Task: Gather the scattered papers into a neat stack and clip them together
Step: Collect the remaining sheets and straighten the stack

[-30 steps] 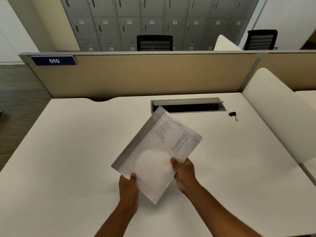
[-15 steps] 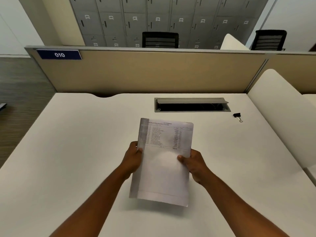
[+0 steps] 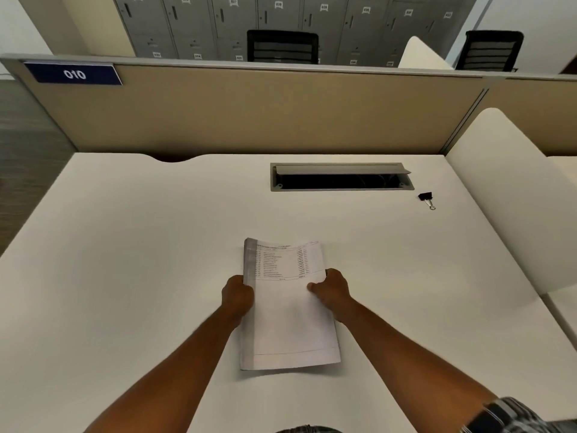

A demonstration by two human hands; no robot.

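White worktop (image 3: 140, 245) bounded by a beige partition (image 3: 281, 110); a cable hatch (image 3: 340, 177) sits at its rear. Paper stack (image 3: 288, 310), squared, at centre front, left hand (image 3: 236, 296) and right hand (image 3: 334, 289) each gripping one long edge with curled fingers. Black binder clip (image 3: 426, 199) lies well apart, right of the hatch.

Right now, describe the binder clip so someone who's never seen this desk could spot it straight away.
Find the grey cable slot set into the far side of the white desk. Just past its right end lies the binder clip, alone on bare desktop. It is small and black with silver wire handles, well away from the paper stack.
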